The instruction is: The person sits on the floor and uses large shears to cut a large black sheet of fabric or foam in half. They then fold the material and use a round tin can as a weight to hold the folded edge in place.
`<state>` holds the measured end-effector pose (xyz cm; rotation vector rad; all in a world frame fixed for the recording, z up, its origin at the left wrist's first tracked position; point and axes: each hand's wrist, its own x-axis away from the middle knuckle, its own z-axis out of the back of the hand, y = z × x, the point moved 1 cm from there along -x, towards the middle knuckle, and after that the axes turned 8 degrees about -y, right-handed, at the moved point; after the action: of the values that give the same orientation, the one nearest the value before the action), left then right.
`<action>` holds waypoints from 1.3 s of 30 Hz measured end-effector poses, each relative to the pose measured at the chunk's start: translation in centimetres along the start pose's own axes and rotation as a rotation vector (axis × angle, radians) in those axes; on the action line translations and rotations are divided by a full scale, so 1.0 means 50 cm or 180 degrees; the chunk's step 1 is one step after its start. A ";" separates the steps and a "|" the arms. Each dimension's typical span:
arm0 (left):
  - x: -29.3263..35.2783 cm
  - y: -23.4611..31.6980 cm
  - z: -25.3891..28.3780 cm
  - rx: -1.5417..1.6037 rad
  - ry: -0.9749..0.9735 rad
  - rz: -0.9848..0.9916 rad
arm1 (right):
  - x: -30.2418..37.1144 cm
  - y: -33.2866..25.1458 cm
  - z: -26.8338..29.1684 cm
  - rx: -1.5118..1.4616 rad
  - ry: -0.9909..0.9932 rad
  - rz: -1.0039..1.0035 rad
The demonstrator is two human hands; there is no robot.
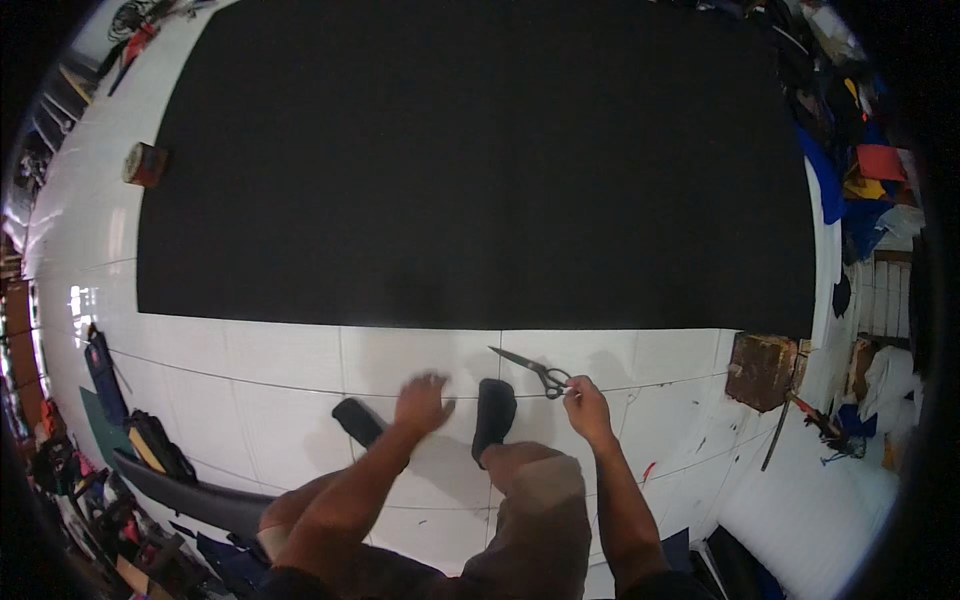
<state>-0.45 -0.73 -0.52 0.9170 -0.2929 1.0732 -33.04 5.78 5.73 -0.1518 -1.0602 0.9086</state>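
Note:
A large black sheet [480, 180] lies flat on the white tiled floor, its near edge just beyond my feet. My right hand [588, 408] grips a pair of dark scissors [522, 360] by one handle loop. Their long blades point forward and left, apart from the sheet's edge, over the bare tiles. To the left, my left hand [425, 402] hangs above the floor near my feet and holds nothing. Its thumb stands apart from the fingers, which are slightly blurred.
A rusty brown block [762, 371] sits at the sheet's near right corner; another block [146, 165] rests at its left edge. Cloths and bags [866, 215] crowd the right side. Behind me on the left is a dark curved seat edge [205, 497]. White floor tiles [290, 360] surround my feet.

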 end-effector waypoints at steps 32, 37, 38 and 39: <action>-0.342 0.033 -0.171 -0.0676 0.0928 -0.1400 | 0.073 0.303 -0.290 -0.2441 -0.1986 -0.0799; -0.337 0.050 -0.156 -0.0310 0.0877 -0.1245 | 0.079 0.289 -0.301 -0.2523 -0.2034 -0.0766; -0.336 0.052 -0.159 -0.0322 0.0905 -0.1261 | 0.078 0.286 -0.306 -0.2534 -0.2017 -0.0740; -0.335 0.053 -0.160 -0.0334 0.0933 -0.1277 | 0.077 0.284 -0.312 -0.2544 -0.1977 -0.0737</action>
<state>-12.47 -4.68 -14.37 0.6761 0.0774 0.7967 -27.94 22.30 -6.94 -0.4147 -1.9444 0.2687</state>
